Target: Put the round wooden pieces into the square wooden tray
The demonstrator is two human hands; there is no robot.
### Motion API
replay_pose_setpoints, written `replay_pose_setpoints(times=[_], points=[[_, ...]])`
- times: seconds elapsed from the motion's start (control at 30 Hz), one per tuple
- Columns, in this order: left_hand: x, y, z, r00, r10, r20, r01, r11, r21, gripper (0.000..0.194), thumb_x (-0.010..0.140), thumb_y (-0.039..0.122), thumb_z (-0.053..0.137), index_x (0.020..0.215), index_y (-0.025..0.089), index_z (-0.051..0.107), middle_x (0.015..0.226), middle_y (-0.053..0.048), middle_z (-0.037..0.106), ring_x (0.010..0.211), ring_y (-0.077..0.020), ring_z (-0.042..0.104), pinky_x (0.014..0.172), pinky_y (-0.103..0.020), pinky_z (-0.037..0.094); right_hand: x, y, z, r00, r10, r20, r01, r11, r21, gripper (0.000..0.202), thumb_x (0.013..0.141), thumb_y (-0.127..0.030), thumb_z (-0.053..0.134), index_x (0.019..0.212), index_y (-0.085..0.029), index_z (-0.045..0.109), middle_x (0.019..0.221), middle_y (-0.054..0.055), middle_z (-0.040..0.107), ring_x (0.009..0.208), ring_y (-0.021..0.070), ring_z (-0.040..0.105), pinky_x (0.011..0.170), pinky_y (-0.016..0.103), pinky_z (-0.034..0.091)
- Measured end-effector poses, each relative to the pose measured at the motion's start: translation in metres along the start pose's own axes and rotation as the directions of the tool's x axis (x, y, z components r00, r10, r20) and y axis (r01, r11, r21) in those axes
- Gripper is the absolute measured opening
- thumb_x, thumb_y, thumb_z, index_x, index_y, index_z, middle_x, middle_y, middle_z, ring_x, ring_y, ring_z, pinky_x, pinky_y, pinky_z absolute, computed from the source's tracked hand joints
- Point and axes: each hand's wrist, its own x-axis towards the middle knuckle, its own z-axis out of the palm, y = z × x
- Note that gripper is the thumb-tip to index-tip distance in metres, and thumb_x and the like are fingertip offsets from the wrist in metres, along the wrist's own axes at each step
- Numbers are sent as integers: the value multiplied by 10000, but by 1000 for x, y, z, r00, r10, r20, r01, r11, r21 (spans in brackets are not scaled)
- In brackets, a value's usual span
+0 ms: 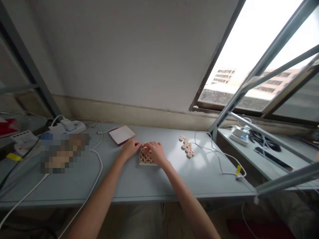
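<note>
A shallow square box sits on the desk, holding round wooden Chinese chess pieces with dark markings. My right hand reaches over its right side, fingers bent down and closed around a wooden piece among the others; the hand hides part of the box. At the upper left corner of the box is my left hand, its fingers curled and the thumb pointing toward the box edge. Whatever lies inside those fingers is hidden. Behind the left hand rests a flat box lid, pale inside with a dark red edge.
Several loose wooden pieces lie right of the box on the grey desk. White cables run along the left, and another cable loops at right. Power strips stand back left. Metal frame posts rise beside the window.
</note>
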Motion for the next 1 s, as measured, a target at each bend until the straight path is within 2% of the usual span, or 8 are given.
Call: replay_pose_setpoints(times=[0.17,0.33,0.43,0.57,0.67,0.77,0.87,1.0], points=[[1,-10,1,970,42,239,-15,993,-115,535,787,502,313,473,138,549,445,-14,521,447,-109,451,513,-233,292,-9,21,-14,985,120,-122,-110,991,82,198,823,-330,489,1008,-287,544,856,-24,624,839,146,519,726,275,259],[-1,-16,3,915,98,391,-12,976,-218,450,731,465,400,470,130,547,407,3,482,398,-89,395,468,-226,263,-34,77,-35,897,367,-247,-379,925,-2,193,828,-276,427,917,-235,593,869,13,617,857,173,512,729,289,265],[-1,-15,5,898,125,422,-15,967,-254,402,715,426,420,488,125,559,418,2,492,396,-83,385,457,-221,259,-52,106,-44,833,452,-319,-514,847,-139,218,810,-270,420,897,-226,615,948,48,601,918,207,475,751,315,261],[2,-10,14,919,113,379,-13,966,-258,368,714,370,393,497,124,559,434,-2,502,407,-89,408,466,-218,275,-66,135,-46,750,532,-394,-648,712,-270,342,790,-254,405,1092,-211,560,1196,95,484,1050,242,397,806,358,267],[3,-5,16,933,112,341,-28,970,-242,400,731,411,376,542,127,584,463,-6,525,429,-101,438,477,-221,288,-64,155,-38,758,563,-331,-652,668,-357,423,813,-279,366,1219,-206,460,1326,90,367,1170,252,302,891,423,237],[1,2,13,951,67,302,-14,984,-176,512,771,495,306,563,136,605,472,-21,544,451,-120,474,507,-233,311,-56,166,-30,782,573,-248,-621,675,-399,425,848,-310,317,1255,-237,414,1341,65,364,1214,237,264,941,474,185],[0,12,12,983,-38,177,40,999,-5,640,791,572,203,558,147,621,528,-68,592,534,-165,539,551,-258,328,-48,165,-28,826,515,-230,-562,714,-418,369,868,-342,296,1174,-271,489,1301,42,422,1204,228,289,965,498,129],[3,26,17,992,-117,40,107,973,204,657,734,662,254,663,149,659,701,-135,648,691,-233,587,577,-279,339,-41,155,-28,869,453,-197,-491,749,-444,287,849,-298,354,1026,-252,576,1217,56,502,1115,236,382,967,513,78]])
